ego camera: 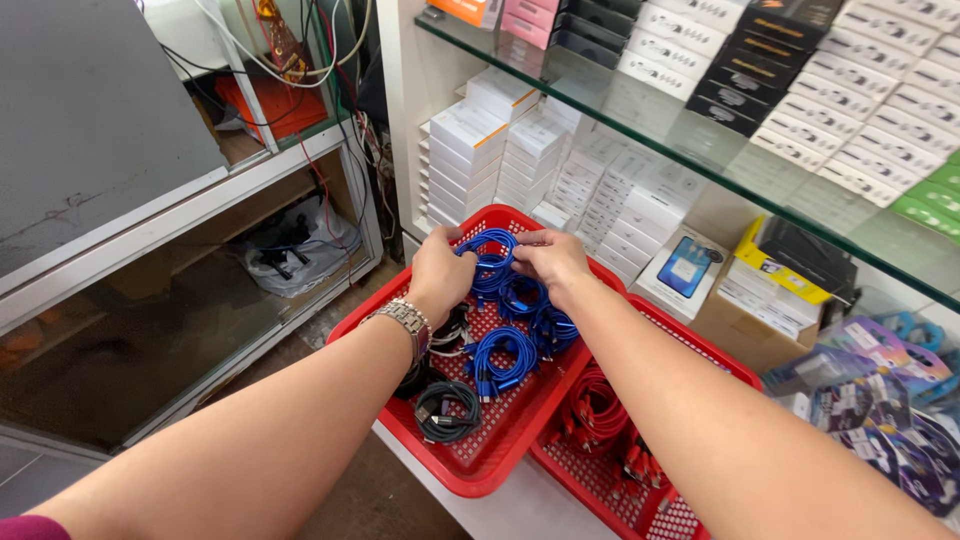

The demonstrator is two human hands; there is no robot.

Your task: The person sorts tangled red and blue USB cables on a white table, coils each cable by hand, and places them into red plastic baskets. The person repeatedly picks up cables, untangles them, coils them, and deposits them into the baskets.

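My left hand [440, 275] and my right hand [550, 260] meet over the far end of a red perforated basket [480, 470]. Together they grip a coiled blue cable [488, 248], one hand on each side of the coil. More blue cable coils [505, 355] lie in the basket just below my hands. Black and dark grey coils [445, 410] lie toward the near left of the basket. A metal watch [405, 320] sits on my left wrist.
A second red basket [690, 340] with red cable coils [595, 405] stands to the right. White boxes [470, 150] are stacked behind, under a glass shelf [700, 165] carrying more boxes. Packaged accessories [880, 390] lie at the right. A glass-fronted cabinet [150, 300] stands at the left.
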